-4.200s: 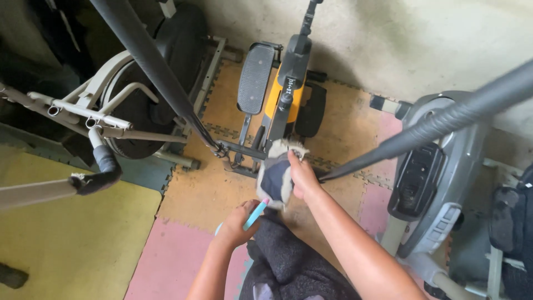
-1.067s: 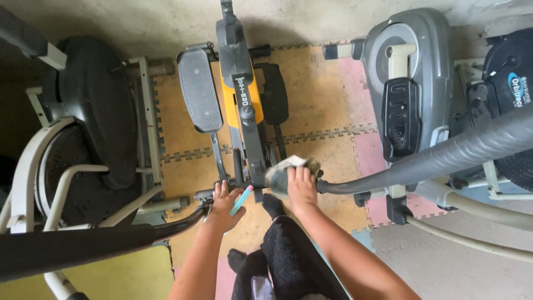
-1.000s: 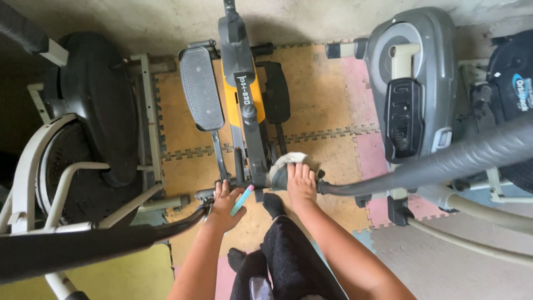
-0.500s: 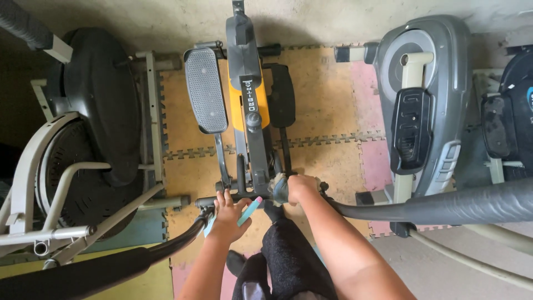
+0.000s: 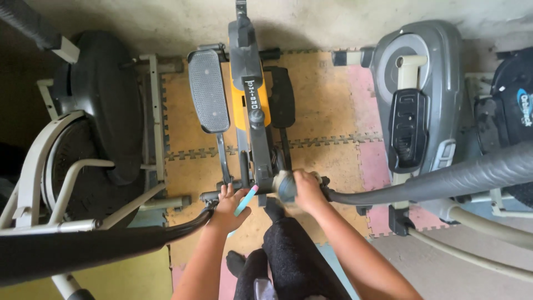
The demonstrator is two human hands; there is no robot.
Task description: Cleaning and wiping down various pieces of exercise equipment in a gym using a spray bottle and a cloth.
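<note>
I look straight down at a black and orange elliptical trainer (image 5: 252,105) standing on foam floor mats. My right hand (image 5: 307,190) presses a pale cloth (image 5: 283,185) against the machine's frame where the handlebar joins it; the cloth is blurred. My left hand (image 5: 229,206) rests near the crossbar on the left side and holds a thin light-blue tool (image 5: 245,201) between its fingers. My dark-trousered legs (image 5: 288,255) show below the hands. The grey left pedal (image 5: 207,90) and the black right pedal (image 5: 281,97) lie on either side of the column.
A black-wheeled exercise bike with a white frame (image 5: 91,155) stands to the left. A grey elliptical machine (image 5: 416,94) stands to the right. A thick grey handlebar (image 5: 461,175) crosses at right, and a dark one (image 5: 83,250) at lower left. Orange and pink foam mats (image 5: 327,122) cover the floor.
The camera has swung until the orange machine sits centred. My right hand with the cloth has slid left along the frame toward the column. The left hand keeps the blue tool.
</note>
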